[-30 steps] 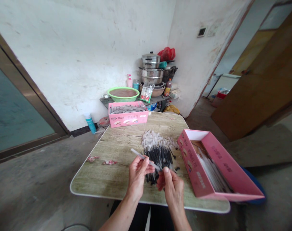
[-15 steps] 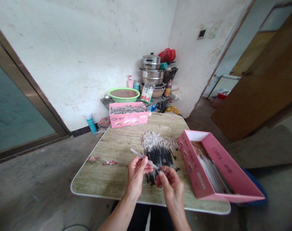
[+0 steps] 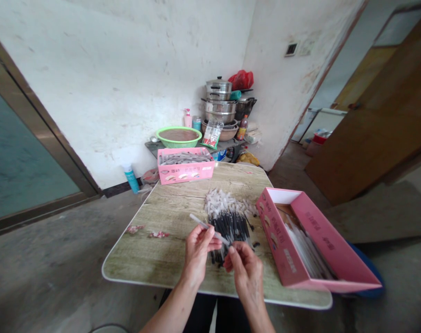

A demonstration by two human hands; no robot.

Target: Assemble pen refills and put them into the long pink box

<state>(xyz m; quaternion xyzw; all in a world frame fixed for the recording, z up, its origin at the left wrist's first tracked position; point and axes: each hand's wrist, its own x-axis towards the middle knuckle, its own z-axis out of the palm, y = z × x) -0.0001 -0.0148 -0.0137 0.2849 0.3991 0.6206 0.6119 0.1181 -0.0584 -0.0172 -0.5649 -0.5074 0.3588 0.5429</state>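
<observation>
A slim, whitish translucent pen barrel (image 3: 198, 221) slants across the space between my hands, above the table. My left hand (image 3: 198, 249) is closed round its middle, thumb on top. At its lower right end, the fingertips of my right hand (image 3: 243, 263) are pinched together; whether a small part is also between them is hidden. Just beyond and beneath my hands lies a row of thin black pen parts (image 3: 231, 225). A heap of short white, cap-like pieces (image 3: 224, 202) lies behind that row.
An open pink box (image 3: 280, 245) with long pale tubes (image 3: 309, 249) stands at the table's right. Another pink box (image 3: 186, 173), full of pale sticks, is at the far left edge. Behind are a green basin (image 3: 178, 142) and stacked pots (image 3: 219, 108) on a low stand.
My right hand has shifted slightly left, with its fingers drawn closer together at the barrel's end. The left hand and barrel have barely moved.
</observation>
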